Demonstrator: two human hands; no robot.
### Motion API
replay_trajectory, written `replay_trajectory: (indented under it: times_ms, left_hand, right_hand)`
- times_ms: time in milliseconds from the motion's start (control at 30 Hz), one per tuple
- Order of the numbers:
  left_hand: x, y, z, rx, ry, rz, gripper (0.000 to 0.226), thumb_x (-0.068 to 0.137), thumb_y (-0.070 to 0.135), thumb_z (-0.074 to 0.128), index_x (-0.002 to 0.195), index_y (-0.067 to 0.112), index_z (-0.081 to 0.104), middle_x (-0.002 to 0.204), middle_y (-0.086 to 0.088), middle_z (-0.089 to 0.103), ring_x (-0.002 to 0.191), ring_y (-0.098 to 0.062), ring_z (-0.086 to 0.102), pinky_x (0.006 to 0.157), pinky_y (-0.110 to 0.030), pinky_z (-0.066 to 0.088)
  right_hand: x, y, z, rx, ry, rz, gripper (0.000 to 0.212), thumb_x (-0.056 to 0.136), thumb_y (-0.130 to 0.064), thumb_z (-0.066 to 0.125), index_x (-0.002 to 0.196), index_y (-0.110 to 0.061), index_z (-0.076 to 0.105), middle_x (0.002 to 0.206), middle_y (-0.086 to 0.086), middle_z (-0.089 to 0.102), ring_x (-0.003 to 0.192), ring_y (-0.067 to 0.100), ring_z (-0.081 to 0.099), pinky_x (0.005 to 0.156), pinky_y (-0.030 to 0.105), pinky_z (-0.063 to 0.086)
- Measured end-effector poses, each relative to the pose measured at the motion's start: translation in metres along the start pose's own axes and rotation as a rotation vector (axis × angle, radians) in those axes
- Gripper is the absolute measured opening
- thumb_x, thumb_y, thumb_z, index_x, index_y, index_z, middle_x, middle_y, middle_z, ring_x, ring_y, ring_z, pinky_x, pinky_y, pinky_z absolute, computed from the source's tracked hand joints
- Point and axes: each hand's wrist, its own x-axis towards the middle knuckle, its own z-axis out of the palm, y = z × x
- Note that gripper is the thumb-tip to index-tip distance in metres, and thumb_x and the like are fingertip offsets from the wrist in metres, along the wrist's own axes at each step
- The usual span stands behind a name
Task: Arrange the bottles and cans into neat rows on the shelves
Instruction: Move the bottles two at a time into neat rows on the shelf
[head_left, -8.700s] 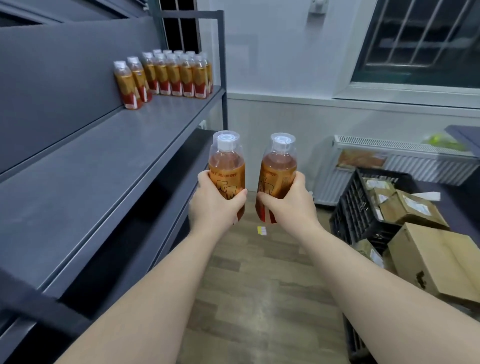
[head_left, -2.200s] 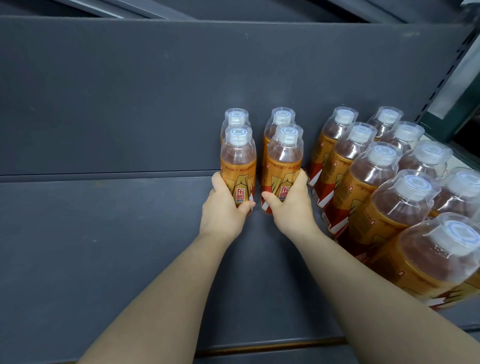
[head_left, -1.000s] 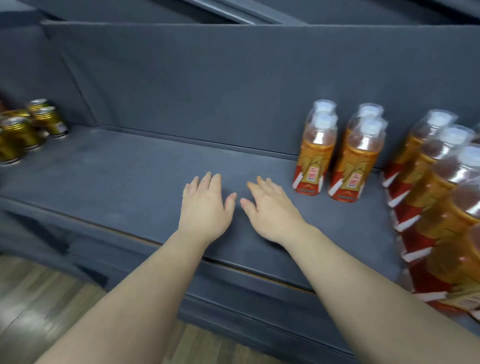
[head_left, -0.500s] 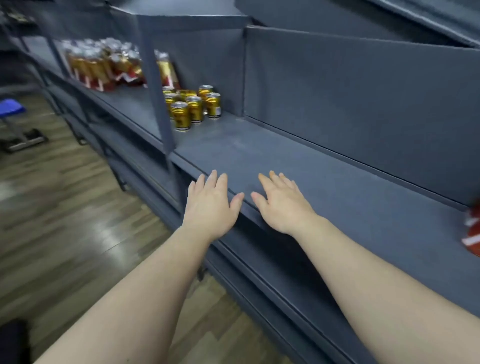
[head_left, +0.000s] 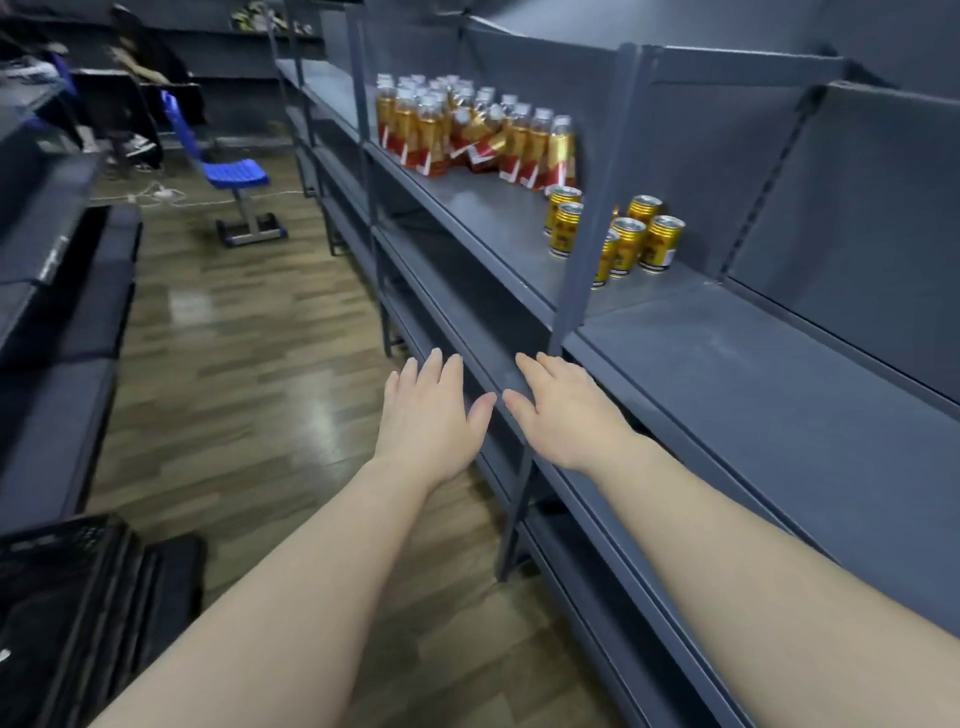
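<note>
My left hand (head_left: 428, 415) and my right hand (head_left: 561, 410) are stretched out side by side with straight fingers, holding nothing, in front of the grey shelf (head_left: 753, 395). Several gold cans (head_left: 618, 236) stand on the shelf beyond a grey upright post (head_left: 582, 218), well past my hands. Farther along, a cluster of orange bottles (head_left: 467, 130) with white caps stands on the same level; some of them lean or lie tipped.
Wooden floor runs down the aisle on the left. A blue chair (head_left: 228, 171) stands at the aisle's far end, with a seated person (head_left: 140, 67) behind it. A black crate (head_left: 78, 597) sits at the lower left. Dark shelving (head_left: 47, 312) lines the left side.
I have turned left along the aisle. The rows of bottles I had set down are out of sight. The cans and the far bottles are nearer the middle of the view. Both hands stay flat.
</note>
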Motion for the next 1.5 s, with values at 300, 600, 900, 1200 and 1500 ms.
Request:
replay_trajectory:
  times_ms: [300, 600, 900, 1200, 1500]
  left_hand:
    - [0.053, -0.087, -0.012, 0.023, -0.01, -0.167, 0.067, 0.102, 0.054, 0.033, 0.154, 0.012, 0.027, 0.164, -0.008, 0.021, 0.151, -0.033, 0.015, 0.122, -0.046, 0.013]
    - [0.148, -0.142, -0.034, 0.091, 0.008, -0.302, 0.062, 0.103, 0.052, 0.033, 0.15, 0.013, 0.032, 0.164, -0.008, 0.021, 0.151, -0.034, 0.015, 0.122, -0.045, 0.012]
    - [0.232, -0.177, -0.035, 0.1, 0.007, -0.34, 0.065, 0.103, 0.053, 0.031, 0.154, 0.015, 0.027, 0.165, -0.008, 0.018, 0.152, -0.033, 0.013, 0.123, -0.045, 0.01]
    - [0.337, -0.229, -0.031, 0.075, -0.004, -0.246, 0.063, 0.103, 0.052, 0.031, 0.153, 0.014, 0.028, 0.165, -0.008, 0.019, 0.151, -0.034, 0.014, 0.122, -0.045, 0.011]
    - [0.443, -0.289, -0.041, 0.048, -0.02, -0.145, 0.061, 0.103, 0.05, 0.032, 0.152, 0.014, 0.029, 0.165, -0.007, 0.02, 0.151, -0.034, 0.016, 0.122, -0.046, 0.012]
  right_hand:
    - [0.106, -0.067, 0.026, -0.004, -0.095, -0.153, 0.057, 0.107, -0.046, 0.029, 0.155, -0.015, 0.026, 0.158, 0.011, 0.03, 0.148, 0.029, 0.02, 0.119, 0.04, 0.017]
    - [0.24, -0.092, 0.029, 0.038, -0.101, -0.274, 0.061, 0.106, -0.047, 0.03, 0.158, -0.017, 0.02, 0.162, 0.013, 0.026, 0.151, 0.03, 0.016, 0.122, 0.043, 0.016]
    - [0.34, -0.098, 0.03, 0.066, -0.123, -0.282, 0.063, 0.105, -0.05, 0.028, 0.159, -0.02, 0.017, 0.166, 0.011, 0.016, 0.153, 0.027, 0.008, 0.124, 0.044, 0.01]
    - [0.435, -0.113, 0.032, 0.044, -0.116, -0.197, 0.06, 0.106, -0.047, 0.029, 0.158, -0.017, 0.02, 0.163, 0.011, 0.022, 0.152, 0.028, 0.012, 0.123, 0.041, 0.013]
    - [0.536, -0.139, 0.026, 0.023, -0.073, -0.101, 0.062, 0.107, -0.047, 0.029, 0.159, -0.016, 0.018, 0.165, 0.011, 0.018, 0.153, 0.029, 0.01, 0.123, 0.042, 0.012]
